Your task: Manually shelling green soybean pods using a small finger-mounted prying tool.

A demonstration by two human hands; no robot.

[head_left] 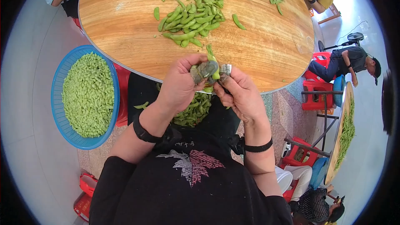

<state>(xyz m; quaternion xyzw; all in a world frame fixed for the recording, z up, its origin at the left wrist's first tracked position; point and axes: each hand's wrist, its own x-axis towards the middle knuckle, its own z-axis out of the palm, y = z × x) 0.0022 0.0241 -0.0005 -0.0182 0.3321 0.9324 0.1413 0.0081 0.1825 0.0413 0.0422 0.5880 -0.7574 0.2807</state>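
Pinching a green soybean pod (213, 64) between both hands just above the near rim of the round wooden bench (125, 25), the person held it at the centre of the frame. The left hand (179, 85) had its grip closed round the pod's lower part, the thumb wearing a grey guard (203, 71); the right hand (241, 93) had its grip closed against the pod from the other side, one fingertip capped with something metallic (225, 68). The pod looked light, slightly curved and pliant, likely firm where beans swell it, so a hold at the ends beside the seam seemed best; its skin could be a little slippery. Below the hands a heap of pods (193, 110) lay in the lap. More pods (191, 16) were piled in the upper middle of the bench. At left sat a blue basket (56, 100) full of shelled beans (87, 93).
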